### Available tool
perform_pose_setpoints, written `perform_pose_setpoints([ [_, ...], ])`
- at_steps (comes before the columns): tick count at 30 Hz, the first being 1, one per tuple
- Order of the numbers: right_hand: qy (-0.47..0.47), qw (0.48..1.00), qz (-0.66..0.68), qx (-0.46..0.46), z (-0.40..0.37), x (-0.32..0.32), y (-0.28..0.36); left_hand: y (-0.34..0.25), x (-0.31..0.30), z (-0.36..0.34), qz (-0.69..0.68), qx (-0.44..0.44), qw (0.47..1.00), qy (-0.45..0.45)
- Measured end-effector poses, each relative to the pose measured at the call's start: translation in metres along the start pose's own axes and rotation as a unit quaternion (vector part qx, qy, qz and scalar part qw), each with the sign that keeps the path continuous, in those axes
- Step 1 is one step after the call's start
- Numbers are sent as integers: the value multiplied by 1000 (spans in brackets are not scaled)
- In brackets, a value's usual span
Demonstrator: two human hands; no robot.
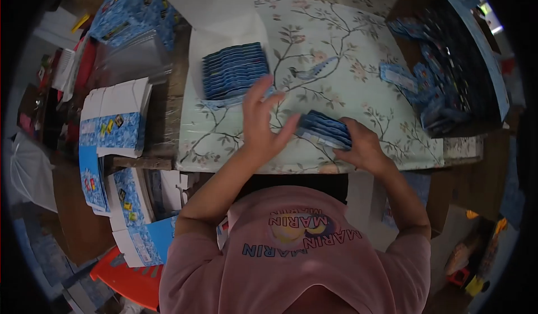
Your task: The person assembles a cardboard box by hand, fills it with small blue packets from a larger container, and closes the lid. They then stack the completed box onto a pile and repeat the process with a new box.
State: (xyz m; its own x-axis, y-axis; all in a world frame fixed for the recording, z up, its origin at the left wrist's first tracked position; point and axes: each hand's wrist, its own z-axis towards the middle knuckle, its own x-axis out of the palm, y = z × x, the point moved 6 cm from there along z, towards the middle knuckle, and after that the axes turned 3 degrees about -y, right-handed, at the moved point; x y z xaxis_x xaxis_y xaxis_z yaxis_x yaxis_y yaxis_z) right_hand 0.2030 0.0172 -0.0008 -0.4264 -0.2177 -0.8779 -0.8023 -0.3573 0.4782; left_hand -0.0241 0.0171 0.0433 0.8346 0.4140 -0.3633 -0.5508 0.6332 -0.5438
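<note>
My right hand [363, 147] grips a small stack of blue packets [324, 129] by its right end, low over the table's near side. My left hand [262, 120] is raised with thumb and fingers apart and nothing between them. It hovers between that stack and an open white box [197, 84]. Inside the box, a row of overlapping blue packets [234, 70] stands closely packed, and the box lid [216, 3] is tipped back. The left fingertips overlap the box's near right corner in this view.
A cardboard box [465, 129] of loose blue packets stands at right, some spilling onto the flowered tablecloth [314, 39]. Flattened blue-and-white cartons [120, 109] are stacked at left, beside clear plastic bags [134, 59]. An orange stool [126, 280] sits below them.
</note>
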Motion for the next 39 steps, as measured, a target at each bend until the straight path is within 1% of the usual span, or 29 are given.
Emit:
perform_pose_setpoints([
  [1,1,1000,1,-14,11,-3,4,11,-25,14,43,-13,997,-55],
  [3,-54,992,98,51,36,-30,4,49,-67,34,84,-98,978,-167],
  [4,-89,989,114,31,56,-46,19,73,-76,37,87,-95,977,-172],
  [6,-101,974,202,12,103,-70,53,148,-82,23,-34,-313,939,-138],
  [7,-115,971,203,-43,130,-74,71,150,-76,31,-149,-354,923,-13],
  [8,-130,966,203,-98,155,-78,91,155,-79,33,-148,-347,926,-15],
  [10,-163,959,154,-175,200,-75,124,182,-75,17,-165,-443,881,-12],
  [11,-169,957,153,-181,221,-69,131,191,-76,11,-175,-455,872,-34],
  [13,-160,950,82,-255,253,-47,145,177,-80,16,-182,-459,868,-47],
  [14,-161,949,79,-261,264,-32,138,172,-81,15,-191,-469,860,-59],
  [16,-45,968,-21,-244,288,-1,128,170,-83,11,-180,-472,861,-63],
  [17,-46,967,-26,-249,290,-2,125,173,-83,10,-167,-482,858,-59],
  [19,-201,927,-43,-314,267,-11,124,175,-85,11,-166,-467,867,-52],
  [20,-193,928,-46,-316,256,-14,126,173,-84,11,-163,-452,876,-42],
  [21,-175,966,-42,-185,252,-22,113,172,-85,11,-167,-458,872,-45],
  [22,-157,986,-38,-49,243,-30,101,167,-89,22,-32,-418,908,4],
  [23,-84,995,-56,8,234,-31,99,162,-91,34,104,-365,923,55],
  [24,-82,995,-57,13,236,-22,89,167,-90,44,100,-367,923,59],
  [26,32,995,77,47,240,19,66,174,-80,52,281,-343,871,209],
  [27,16,996,76,43,237,18,60,170,-77,50,280,-343,871,213],
  [28,16,996,79,45,223,13,62,163,-76,51,291,-302,882,215],
  [29,-25,999,29,8,200,1,70,156,-74,52,301,-262,890,220],
  [30,-69,997,-20,-28,180,-12,77,142,-76,45,303,-258,889,225],
  [32,-70,997,40,-6,146,-33,64,95,-75,34,166,-261,936,168],
  [33,-62,993,96,15,128,-36,51,80,-69,36,152,-304,920,194],
  [34,-55,993,97,34,114,-30,38,75,-57,25,142,-310,916,210],
  [36,-29,994,89,57,104,-25,12,67,-33,28,160,-239,931,224],
  [38,-57,997,35,44,82,-47,26,49,-27,34,118,-227,946,199],
  [39,-71,991,100,61,74,-52,21,39,-26,34,83,-229,953,180],
])
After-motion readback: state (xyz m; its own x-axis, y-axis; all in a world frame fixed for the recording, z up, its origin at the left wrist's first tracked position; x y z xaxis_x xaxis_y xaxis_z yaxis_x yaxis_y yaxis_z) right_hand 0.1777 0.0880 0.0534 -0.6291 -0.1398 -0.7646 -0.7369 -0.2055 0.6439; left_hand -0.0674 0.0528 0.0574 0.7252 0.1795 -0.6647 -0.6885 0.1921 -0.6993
